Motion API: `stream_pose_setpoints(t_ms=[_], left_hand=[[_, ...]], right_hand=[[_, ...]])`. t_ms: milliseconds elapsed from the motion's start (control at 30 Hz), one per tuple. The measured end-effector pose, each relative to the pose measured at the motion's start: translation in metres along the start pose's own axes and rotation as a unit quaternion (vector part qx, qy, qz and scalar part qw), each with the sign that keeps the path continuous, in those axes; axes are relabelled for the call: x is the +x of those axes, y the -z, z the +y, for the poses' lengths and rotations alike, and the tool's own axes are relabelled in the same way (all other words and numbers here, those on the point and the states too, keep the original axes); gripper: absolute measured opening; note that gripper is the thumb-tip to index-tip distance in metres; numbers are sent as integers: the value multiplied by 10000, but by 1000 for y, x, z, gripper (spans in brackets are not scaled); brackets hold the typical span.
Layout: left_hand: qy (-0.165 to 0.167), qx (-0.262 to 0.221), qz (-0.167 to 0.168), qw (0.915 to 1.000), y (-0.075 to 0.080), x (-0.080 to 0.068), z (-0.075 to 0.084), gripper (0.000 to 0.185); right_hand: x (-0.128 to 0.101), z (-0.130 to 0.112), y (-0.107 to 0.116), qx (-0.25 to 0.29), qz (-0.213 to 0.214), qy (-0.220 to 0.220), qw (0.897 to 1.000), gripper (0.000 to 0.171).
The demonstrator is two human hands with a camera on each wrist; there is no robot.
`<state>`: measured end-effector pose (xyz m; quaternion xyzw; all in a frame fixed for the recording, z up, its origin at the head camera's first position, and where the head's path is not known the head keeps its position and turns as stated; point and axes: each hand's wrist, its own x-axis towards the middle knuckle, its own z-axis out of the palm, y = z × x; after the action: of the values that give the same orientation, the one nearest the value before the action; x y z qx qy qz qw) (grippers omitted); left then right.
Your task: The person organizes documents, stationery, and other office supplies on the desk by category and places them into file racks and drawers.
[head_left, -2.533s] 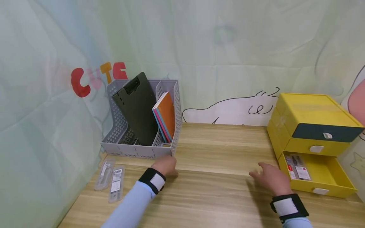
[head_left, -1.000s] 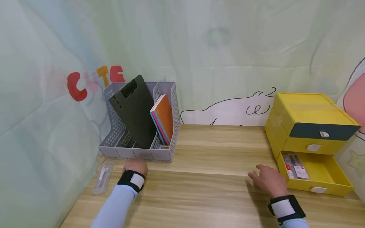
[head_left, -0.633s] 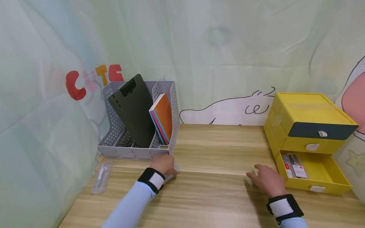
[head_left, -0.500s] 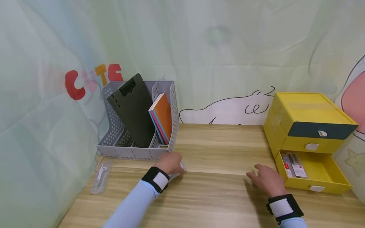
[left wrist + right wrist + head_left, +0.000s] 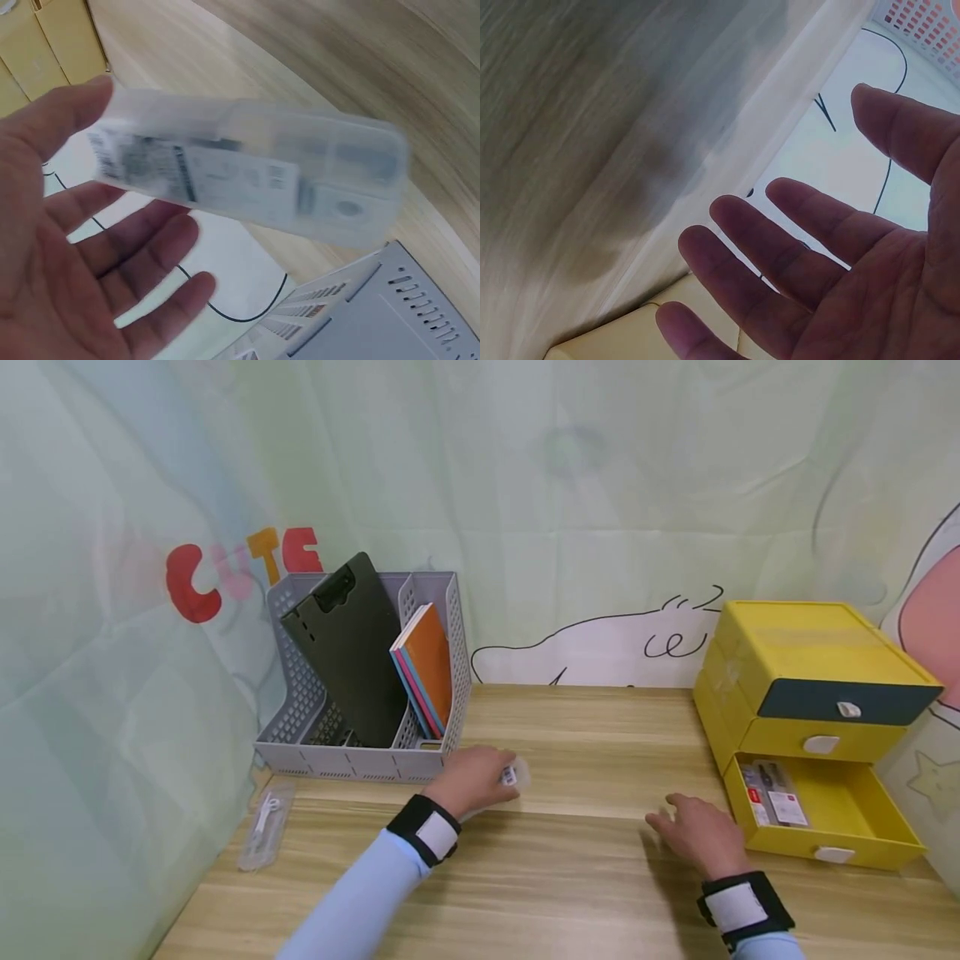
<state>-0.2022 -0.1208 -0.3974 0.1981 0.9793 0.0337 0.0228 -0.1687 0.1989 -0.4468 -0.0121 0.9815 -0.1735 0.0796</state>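
My left hand point(image 5: 471, 778) pinches a clear plastic packet point(image 5: 514, 774) just above the wooden table point(image 5: 570, 877), in front of the grey file rack point(image 5: 360, 762). In the left wrist view the thumb point(image 5: 56, 124) lies on the near end of the packet point(image 5: 247, 176), which carries a printed label, and the fingers spread behind it. My right hand point(image 5: 697, 837) rests open and flat on the table, left of the open bottom drawer point(image 5: 847, 817) of the yellow drawer unit point(image 5: 810, 647). Its fingers point(image 5: 780, 255) are spread and hold nothing.
Similar packets point(image 5: 772, 789) lie in the open drawer. Another clear packet point(image 5: 264, 825) lies at the table's left edge. The rack holds a dark clipboard point(image 5: 352, 643) and coloured notebooks point(image 5: 427, 668). Fabric walls close the back and left.
My left hand reached left to the two packets, took one up and has carried it right past the rack's corner. One packet stays at the left. The right hand barely moved.
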Motion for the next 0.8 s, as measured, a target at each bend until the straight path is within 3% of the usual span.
stream_pose_setpoints(t_ms=[467, 633, 800], left_hand=[[-651, 524, 742, 9937, 0, 8, 11, 51], [-1009, 485, 1168, 9868, -3, 7, 12, 52], [-1150, 214, 1592, 9803, -6, 8, 13, 47]], right_hand=[[0, -3, -3, 62, 42, 64, 10000, 57], [2, -6, -4, 65, 43, 80, 9999, 57], [2, -8, -4, 92, 0, 76, 9999, 58]])
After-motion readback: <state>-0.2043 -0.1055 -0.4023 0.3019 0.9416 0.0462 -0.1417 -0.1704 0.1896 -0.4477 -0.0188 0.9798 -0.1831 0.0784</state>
